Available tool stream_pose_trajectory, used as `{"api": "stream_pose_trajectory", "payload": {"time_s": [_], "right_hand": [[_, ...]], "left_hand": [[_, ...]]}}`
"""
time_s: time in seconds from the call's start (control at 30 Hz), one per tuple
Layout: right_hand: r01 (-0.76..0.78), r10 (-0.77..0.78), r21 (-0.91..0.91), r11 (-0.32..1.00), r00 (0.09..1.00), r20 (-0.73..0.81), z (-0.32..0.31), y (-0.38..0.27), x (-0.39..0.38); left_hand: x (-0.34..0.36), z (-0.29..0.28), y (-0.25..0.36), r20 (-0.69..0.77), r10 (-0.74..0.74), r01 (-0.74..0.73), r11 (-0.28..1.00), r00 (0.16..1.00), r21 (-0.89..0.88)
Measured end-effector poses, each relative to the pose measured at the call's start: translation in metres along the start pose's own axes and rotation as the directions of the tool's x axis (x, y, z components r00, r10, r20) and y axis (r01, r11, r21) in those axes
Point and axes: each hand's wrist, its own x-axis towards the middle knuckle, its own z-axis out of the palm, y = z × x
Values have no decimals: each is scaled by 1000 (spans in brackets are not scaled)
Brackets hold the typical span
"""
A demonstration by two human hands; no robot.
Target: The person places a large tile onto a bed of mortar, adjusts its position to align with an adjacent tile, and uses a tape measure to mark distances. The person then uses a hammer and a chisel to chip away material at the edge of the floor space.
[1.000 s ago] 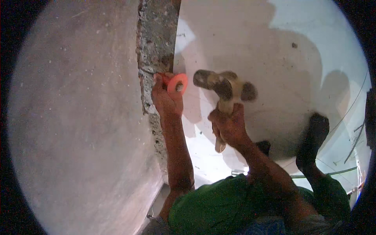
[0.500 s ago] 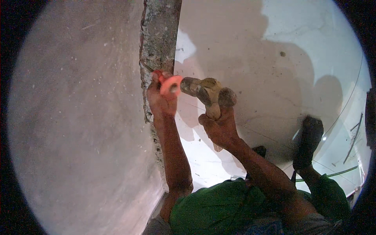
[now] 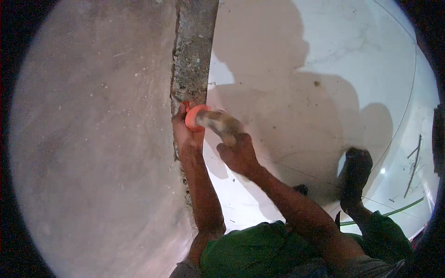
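Observation:
A chisel with an orange round hand guard (image 3: pixel 191 119) is gripped in my left hand (image 3: pixel 185 135), against the rough edge of a grey concrete strip (image 3: pixel 193 60). Its blade tip is hidden by my fingers and the strip. My right hand (image 3: pixel 241 156) is closed round the handle of a hammer (image 3: pixel 221 126). The hammer's worn head, blurred by motion, reaches the orange guard, where the chisel's end sits. Most of the handle is hidden behind my fist.
To the left spreads a plain grey-brown plastered surface (image 3: pixel 102 148) up to the strip. Pale floor tiles (image 3: pixel 273 60) with shadows lie to the right. A dark shoe (image 3: pixel 358 171), a green hose (image 3: pixel 403 206) and thin dark sticks (image 3: pixel 415 162) are at the lower right.
The hammer in my right hand has swung left and down onto the chisel's guard end. My left hand keeps its grip on the chisel. The whole view has shifted slightly.

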Motion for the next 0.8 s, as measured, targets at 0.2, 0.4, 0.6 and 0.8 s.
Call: {"api": "stream_pose_trajectory", "payload": {"time_s": [0.2,0.4,0.6,0.8], "right_hand": [[-331,250,71,941,820,516,-27,7,-5],[-731,542,59,680,556,630,-40,22,-54],[-695,495,45,718,554,670,-28,4,-75],[-804,580,62,592,478,659,-34,-9,-97]], "left_hand": [[-41,-23,-26,-64,91,-60,922,994,383],[-62,-99,-52,8,121,-119,964,993,239],[-78,-117,-49,-127,4,-2,1000,992,9],[-70,-110,-53,4,38,-38,998,999,-41]]}}
